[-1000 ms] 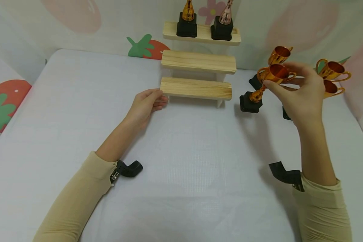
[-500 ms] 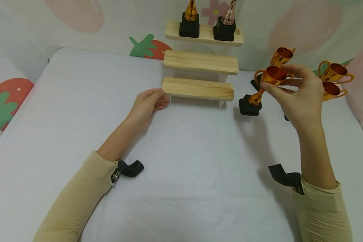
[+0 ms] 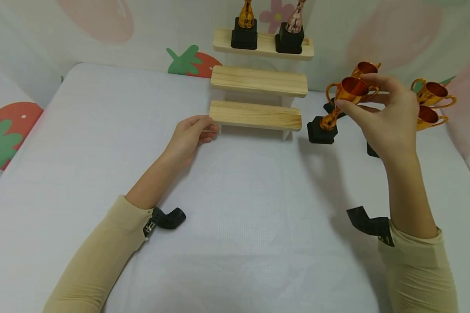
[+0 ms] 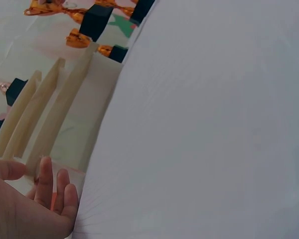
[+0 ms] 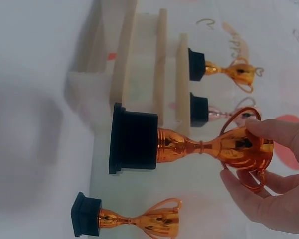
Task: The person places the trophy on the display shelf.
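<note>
Head view: I have the held trophy [image 3: 351, 90], copper-gold with two handles and a black square base, lifted off the white worktop [image 3: 235, 217], just right of the lowest tier's right end. Right hand [image 3: 397, 113] is clamped on its cup, thumb on one side, fingers on the other. From the right wrist cam I read it as roughly upright, base down, lined up with the standing trophies.

Left hand [image 3: 188, 134] is well apart from the right, at the rack's left end: thumb and fingers pinch the end of the lowest tier [image 3: 256, 115]. Left wrist cam agrees.

Rack is wood, three steps, near the middle of the worktop's back edge. I see bare wood on the middle tier [image 3: 258, 81]. Top tier [image 3: 266, 41] carries a gold trophy [image 3: 246, 19] on the left and a pink trophy [image 3: 294, 21] on the right, both cut off at the frame top.

Toward the worktop's back right corner: one trophy [image 3: 365, 68] behind the held one, plus two more [image 3: 432, 92] partly hidden by the right hand. Strawberry print [image 3: 205, 64] on the backdrop behind.
</note>
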Tool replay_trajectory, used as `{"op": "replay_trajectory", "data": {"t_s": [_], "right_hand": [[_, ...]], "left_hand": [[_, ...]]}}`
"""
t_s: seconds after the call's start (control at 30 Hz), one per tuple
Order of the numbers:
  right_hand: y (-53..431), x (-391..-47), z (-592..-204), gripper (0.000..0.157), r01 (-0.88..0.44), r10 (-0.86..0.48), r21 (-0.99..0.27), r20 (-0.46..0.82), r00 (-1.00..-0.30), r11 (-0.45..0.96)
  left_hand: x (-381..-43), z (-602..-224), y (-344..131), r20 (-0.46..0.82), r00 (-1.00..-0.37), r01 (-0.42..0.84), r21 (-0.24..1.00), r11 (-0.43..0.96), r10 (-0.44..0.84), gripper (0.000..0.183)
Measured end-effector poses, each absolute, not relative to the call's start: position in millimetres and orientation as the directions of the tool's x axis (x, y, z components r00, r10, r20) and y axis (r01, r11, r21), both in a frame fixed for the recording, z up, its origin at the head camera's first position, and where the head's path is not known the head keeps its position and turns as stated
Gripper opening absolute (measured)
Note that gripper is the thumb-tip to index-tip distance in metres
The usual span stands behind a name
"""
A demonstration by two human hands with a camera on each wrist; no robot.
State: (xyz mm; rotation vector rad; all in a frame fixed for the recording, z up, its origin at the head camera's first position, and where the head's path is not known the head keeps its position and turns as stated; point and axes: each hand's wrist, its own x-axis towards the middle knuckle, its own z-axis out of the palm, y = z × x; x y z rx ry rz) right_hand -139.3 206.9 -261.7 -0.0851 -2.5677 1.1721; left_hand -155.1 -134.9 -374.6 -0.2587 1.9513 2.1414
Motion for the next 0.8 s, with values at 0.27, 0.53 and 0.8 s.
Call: {"op": "replay_trajectory", "data": {"t_s": [0.27,0.53,0.8], "right_hand": [[200,-143,-252,0.053,-0.093,0.169,-0.741,0.271,-0.948,0.665],[193,-150,-242,0.054,-0.086,0.176,-0.738,0.270,-0.947,0.670],[183,-156,-235,0.052,-0.129,0.157,-0.719,0.316,-0.936,0.683]], "left_hand": [[-155,-375,-135,-0.286,-0.957,-0.290,0.954,-0.080,0.053,0.041],[-155,-375,-135,-0.287,-0.957,-0.290,0.954,-0.076,0.050,0.040],[-156,-375,-134,-0.288,-0.956,-0.292,0.954,-0.067,0.054,0.040]]}}
